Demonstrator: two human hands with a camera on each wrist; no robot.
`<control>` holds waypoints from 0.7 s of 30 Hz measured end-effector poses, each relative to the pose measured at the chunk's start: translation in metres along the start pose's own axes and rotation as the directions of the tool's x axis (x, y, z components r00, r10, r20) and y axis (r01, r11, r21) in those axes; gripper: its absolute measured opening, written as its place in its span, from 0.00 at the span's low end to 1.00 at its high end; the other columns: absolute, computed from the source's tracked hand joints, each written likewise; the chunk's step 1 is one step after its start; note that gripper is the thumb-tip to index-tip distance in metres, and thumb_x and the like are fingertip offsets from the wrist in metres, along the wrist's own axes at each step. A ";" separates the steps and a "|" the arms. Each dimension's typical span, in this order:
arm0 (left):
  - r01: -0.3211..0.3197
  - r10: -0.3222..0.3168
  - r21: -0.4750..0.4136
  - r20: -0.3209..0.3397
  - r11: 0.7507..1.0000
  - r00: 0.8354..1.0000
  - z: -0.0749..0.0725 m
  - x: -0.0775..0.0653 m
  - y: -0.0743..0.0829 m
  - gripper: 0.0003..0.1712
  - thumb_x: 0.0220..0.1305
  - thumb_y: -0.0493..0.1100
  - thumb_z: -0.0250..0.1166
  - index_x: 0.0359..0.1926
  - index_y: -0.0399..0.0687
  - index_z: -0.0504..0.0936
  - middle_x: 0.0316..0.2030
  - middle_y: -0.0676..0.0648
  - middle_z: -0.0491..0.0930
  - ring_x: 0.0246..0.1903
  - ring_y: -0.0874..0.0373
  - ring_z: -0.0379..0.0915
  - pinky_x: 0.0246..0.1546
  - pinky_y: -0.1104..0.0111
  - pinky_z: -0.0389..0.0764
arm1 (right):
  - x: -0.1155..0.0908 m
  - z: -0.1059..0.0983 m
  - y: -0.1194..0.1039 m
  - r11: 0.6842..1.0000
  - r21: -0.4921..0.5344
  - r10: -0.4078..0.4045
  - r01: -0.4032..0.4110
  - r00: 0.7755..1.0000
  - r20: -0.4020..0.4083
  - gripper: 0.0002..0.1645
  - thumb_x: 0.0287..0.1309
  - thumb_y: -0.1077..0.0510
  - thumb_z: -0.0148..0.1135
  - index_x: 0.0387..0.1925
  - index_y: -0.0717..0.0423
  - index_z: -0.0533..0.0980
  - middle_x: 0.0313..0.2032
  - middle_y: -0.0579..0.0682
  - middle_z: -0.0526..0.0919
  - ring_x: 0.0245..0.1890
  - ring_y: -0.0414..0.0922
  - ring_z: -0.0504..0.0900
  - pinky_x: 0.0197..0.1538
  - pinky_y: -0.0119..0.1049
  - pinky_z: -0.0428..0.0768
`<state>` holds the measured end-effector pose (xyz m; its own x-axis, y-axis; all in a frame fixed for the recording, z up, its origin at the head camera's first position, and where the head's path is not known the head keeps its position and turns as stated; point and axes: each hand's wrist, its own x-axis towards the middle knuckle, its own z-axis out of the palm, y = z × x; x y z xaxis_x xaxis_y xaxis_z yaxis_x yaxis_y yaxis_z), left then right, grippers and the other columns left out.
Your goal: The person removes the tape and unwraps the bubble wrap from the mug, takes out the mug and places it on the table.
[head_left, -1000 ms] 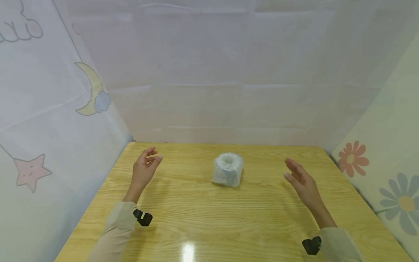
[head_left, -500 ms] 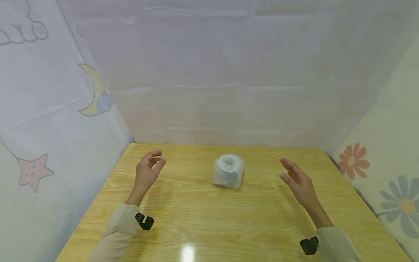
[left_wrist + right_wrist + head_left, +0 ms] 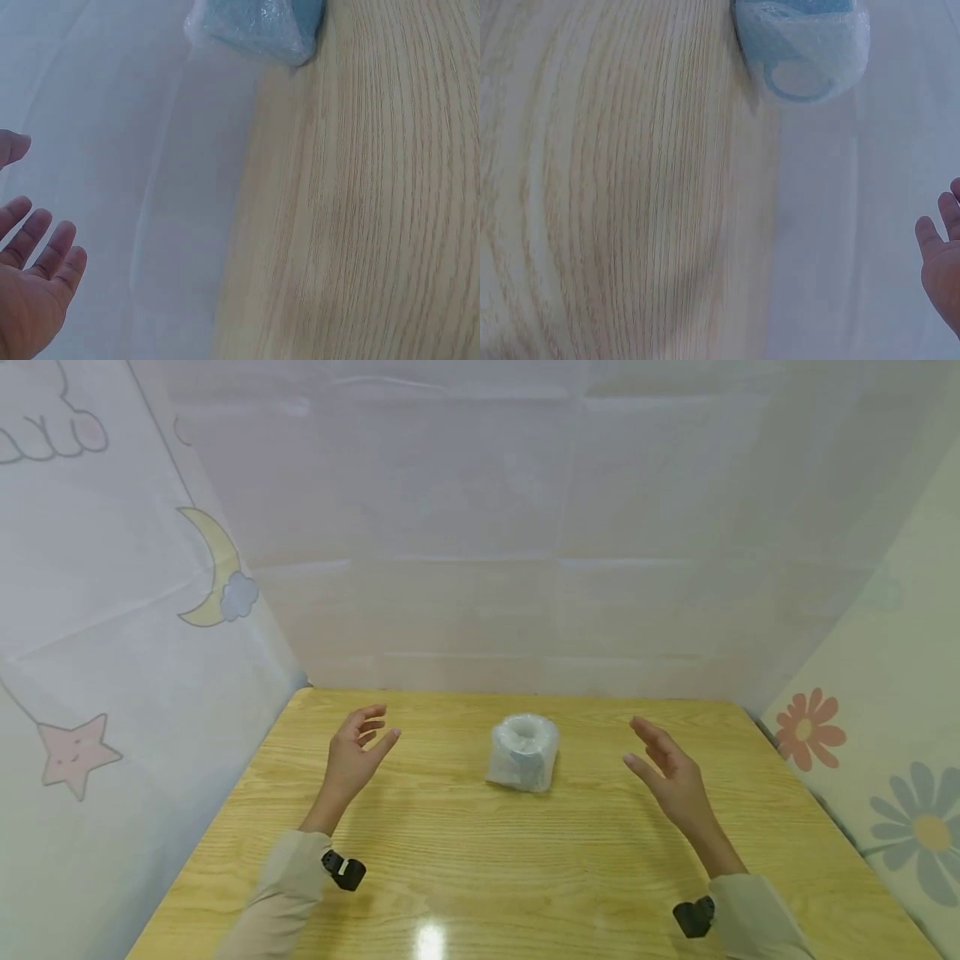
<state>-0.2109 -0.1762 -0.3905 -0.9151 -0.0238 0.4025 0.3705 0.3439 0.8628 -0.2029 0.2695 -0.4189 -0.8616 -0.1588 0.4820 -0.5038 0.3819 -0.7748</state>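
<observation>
A bubble-wrapped cup point(image 3: 523, 762) stands on the wooden table, round and white at the top with a hollow in its middle. Blue shows through its wrapping in the left wrist view, where the wrapped cup point(image 3: 259, 26) is cut off by the upper edge. A ring-like handle is visible under the plastic of the wrapped cup point(image 3: 802, 52) in the right wrist view. To its left, my left hand point(image 3: 356, 758) is held in the air with fingers spread and slightly bent. My right hand point(image 3: 678, 783) hovers on the other side, thumb apart from loosely extended fingers. Neither hand touches the cup.
The wooden table point(image 3: 480, 868) reaches back to a pale sheet point(image 3: 480, 527) hanging behind it. Printed sheets flank it, with a moon point(image 3: 217, 547) on the left and flowers point(image 3: 932, 831) on the right. A small black camera point(image 3: 345, 870) sits at the left cuff.
Both hands have moved inward toward the wrapped cup, the left going right and the right going left. The gap between left thumb and fingers has widened. The cup stays in place.
</observation>
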 end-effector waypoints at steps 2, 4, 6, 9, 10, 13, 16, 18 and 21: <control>0.001 -0.001 -0.021 -0.001 1.000 1.000 0.003 0.003 -0.011 0.25 0.64 0.33 0.65 0.60 0.30 0.71 0.57 0.31 0.70 0.55 0.34 0.68 0.57 0.45 0.69 | 0.001 0.001 0.000 1.000 -0.009 -0.001 0.001 1.000 0.001 0.35 0.65 0.67 0.59 0.71 0.59 0.60 0.67 0.61 0.64 0.68 0.46 0.62 0.63 0.24 0.62; -0.001 0.001 -0.045 -0.008 0.999 1.000 0.007 0.005 -0.022 0.25 0.63 0.34 0.66 0.60 0.32 0.72 0.57 0.33 0.70 0.55 0.34 0.68 0.57 0.45 0.69 | 0.003 0.002 -0.001 1.000 -0.013 0.000 0.000 1.000 -0.002 0.35 0.64 0.66 0.60 0.71 0.58 0.61 0.67 0.60 0.64 0.68 0.46 0.62 0.63 0.24 0.62; -0.007 0.006 -0.060 -0.017 0.998 1.000 0.010 0.007 -0.029 0.25 0.63 0.35 0.67 0.60 0.35 0.73 0.57 0.35 0.71 0.55 0.37 0.70 0.58 0.47 0.69 | 0.004 0.003 -0.001 1.000 -0.020 -0.004 0.004 1.000 -0.002 0.36 0.64 0.66 0.60 0.71 0.59 0.60 0.67 0.61 0.64 0.67 0.47 0.62 0.62 0.23 0.62; -0.028 0.026 -0.064 -0.025 0.998 0.999 0.014 0.008 -0.031 0.24 0.62 0.37 0.68 0.59 0.37 0.74 0.56 0.37 0.73 0.54 0.40 0.71 0.57 0.48 0.70 | 0.006 0.004 -0.001 1.000 -0.023 -0.001 0.001 1.000 -0.006 0.36 0.63 0.66 0.61 0.71 0.58 0.61 0.67 0.60 0.65 0.67 0.45 0.62 0.63 0.23 0.62; -0.034 0.033 -0.062 -0.028 0.997 0.999 0.015 0.008 -0.032 0.24 0.63 0.38 0.68 0.58 0.38 0.75 0.56 0.37 0.73 0.54 0.41 0.71 0.57 0.49 0.70 | 0.007 0.004 -0.001 1.000 -0.022 -0.002 0.001 1.000 -0.005 0.36 0.63 0.66 0.61 0.71 0.57 0.61 0.67 0.60 0.65 0.67 0.44 0.62 0.63 0.24 0.62; -0.043 0.041 -0.065 -0.033 0.997 0.999 0.019 0.008 -0.032 0.23 0.63 0.39 0.68 0.57 0.37 0.76 0.54 0.38 0.74 0.54 0.42 0.70 0.58 0.49 0.70 | 0.010 0.006 0.000 1.000 -0.011 -0.007 0.007 1.000 0.002 0.37 0.62 0.66 0.62 0.70 0.58 0.61 0.67 0.59 0.65 0.67 0.43 0.63 0.63 0.24 0.62; -0.023 0.021 -0.071 -0.028 0.997 0.999 0.022 0.008 -0.032 0.23 0.63 0.39 0.68 0.57 0.38 0.76 0.54 0.38 0.74 0.54 0.43 0.70 0.58 0.51 0.69 | 0.011 0.009 0.001 1.000 0.011 -0.013 0.013 1.000 0.013 0.37 0.61 0.67 0.63 0.70 0.59 0.62 0.67 0.57 0.65 0.67 0.45 0.62 0.63 0.25 0.62; -0.006 0.005 -0.074 -0.021 0.997 1.000 0.025 0.006 -0.031 0.23 0.63 0.38 0.68 0.58 0.38 0.75 0.54 0.38 0.74 0.54 0.43 0.70 0.59 0.51 0.69 | 0.012 0.012 0.001 1.000 0.023 -0.015 0.014 1.000 0.021 0.37 0.61 0.67 0.63 0.70 0.60 0.62 0.67 0.56 0.65 0.67 0.47 0.62 0.63 0.25 0.62; 0.014 -0.015 -0.068 -0.011 0.998 1.000 0.028 0.003 -0.026 0.23 0.63 0.35 0.67 0.58 0.35 0.74 0.54 0.36 0.74 0.54 0.42 0.70 0.59 0.50 0.69 | 0.012 0.016 0.001 0.999 0.034 -0.021 0.020 0.999 0.030 0.37 0.61 0.67 0.64 0.69 0.61 0.62 0.67 0.57 0.65 0.68 0.50 0.62 0.63 0.25 0.62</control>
<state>-0.2277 -0.1591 -0.4196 -0.9187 -0.0389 0.3929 0.3677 0.2786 0.8872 -0.2148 0.2538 -0.4205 -0.8525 -0.1935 0.4856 -0.5224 0.3478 -0.7785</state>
